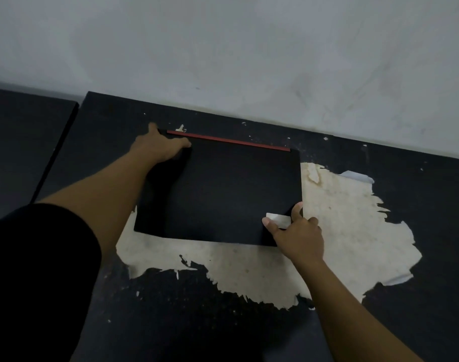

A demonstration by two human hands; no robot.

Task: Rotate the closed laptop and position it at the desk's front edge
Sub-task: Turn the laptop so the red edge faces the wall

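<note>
One laptop [218,189], two hands [160,147] [298,236], two desks [249,322] [22,142], one sticker [279,220].

Closed black laptop [223,189] flat on desk [186,322]

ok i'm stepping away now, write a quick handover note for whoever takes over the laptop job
Left hand: grip on the far left corner of the closed laptop.
Right hand: grip on its near right corner, thumb by the white sticker.
Laptop: flat on the desk, toward the wall side, red strip on its far edge, partly over the peeled patch.
Done: both hands placed.
Left: rotate it, then bring it to the desk's front edge.
</note>
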